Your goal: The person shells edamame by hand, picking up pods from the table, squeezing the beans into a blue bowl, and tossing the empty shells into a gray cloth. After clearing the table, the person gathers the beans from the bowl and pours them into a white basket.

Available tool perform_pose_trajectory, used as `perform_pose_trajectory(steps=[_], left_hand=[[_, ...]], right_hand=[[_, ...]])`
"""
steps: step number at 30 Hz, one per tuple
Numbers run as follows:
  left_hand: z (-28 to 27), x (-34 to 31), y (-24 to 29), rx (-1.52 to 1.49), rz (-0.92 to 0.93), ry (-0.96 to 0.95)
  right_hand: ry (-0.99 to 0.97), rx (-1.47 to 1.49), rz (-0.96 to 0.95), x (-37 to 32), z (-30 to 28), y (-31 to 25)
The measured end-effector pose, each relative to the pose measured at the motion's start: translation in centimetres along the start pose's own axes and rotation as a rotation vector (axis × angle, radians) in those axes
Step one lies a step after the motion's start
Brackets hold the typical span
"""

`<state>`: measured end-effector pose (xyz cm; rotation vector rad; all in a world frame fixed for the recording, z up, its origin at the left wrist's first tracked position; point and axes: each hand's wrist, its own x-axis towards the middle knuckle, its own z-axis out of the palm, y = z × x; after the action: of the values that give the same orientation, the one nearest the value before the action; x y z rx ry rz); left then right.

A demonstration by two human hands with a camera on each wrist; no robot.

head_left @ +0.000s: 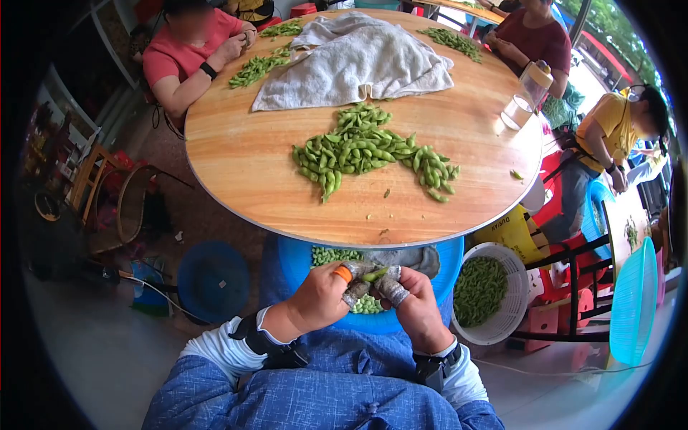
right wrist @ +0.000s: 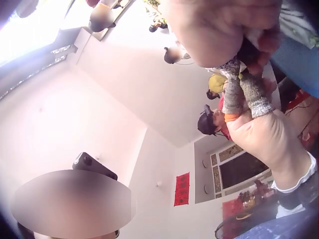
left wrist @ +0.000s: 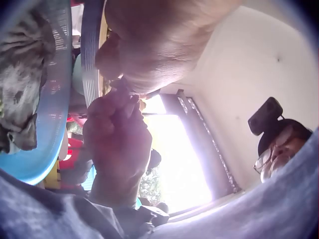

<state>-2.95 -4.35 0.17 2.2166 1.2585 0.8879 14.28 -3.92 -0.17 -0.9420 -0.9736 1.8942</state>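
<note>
Just below the tabletop (head_left: 251,165) edge, left hand (head_left: 315,297) and right hand (head_left: 419,309) pinch one edamame pod (head_left: 374,274), both grips curled tight on it. Pod sits over the blue basin (head_left: 448,261).

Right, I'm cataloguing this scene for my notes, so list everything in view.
table: one, pale wood, round, ahead
pod pile: one, green, table middle
towel: one, off-white, table's far side
jug: one, clear, table's right edge
basin: one, blue, under the hands
basket: one, white, right of basin, holding pods
other people: three, seated round table
held pod: one, green, between both hands
left hand: one, orange fingertip cover, pinching pod
right hand: one, grey fingertip covers, pinching pod
</note>
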Motion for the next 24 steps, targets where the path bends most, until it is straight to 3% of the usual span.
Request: perform_pose_trajectory(steps=[4,12,18,24], left_hand=[[-0.2,0.1,-0.3,0.142,0.153,-0.016],[-0.9,0.6,0.6,0.263,0.253,-0.023],[0.1,0.0,-0.3,0.274,0.283,0.003],[1.3,-0.8,-1.9,0.107,0.145,0.021]], right_hand=[[-0.007,0.024,-0.007,0.0,-0.1,-0.1],[-0.006,-0.023,0.013,0.0,-0.3,0.1],[-0.034,-0.084,-0.051,0.6,-0.4,0.8],[-0.12,-0.071,-0.179,1.4,-1.3,2.9]])
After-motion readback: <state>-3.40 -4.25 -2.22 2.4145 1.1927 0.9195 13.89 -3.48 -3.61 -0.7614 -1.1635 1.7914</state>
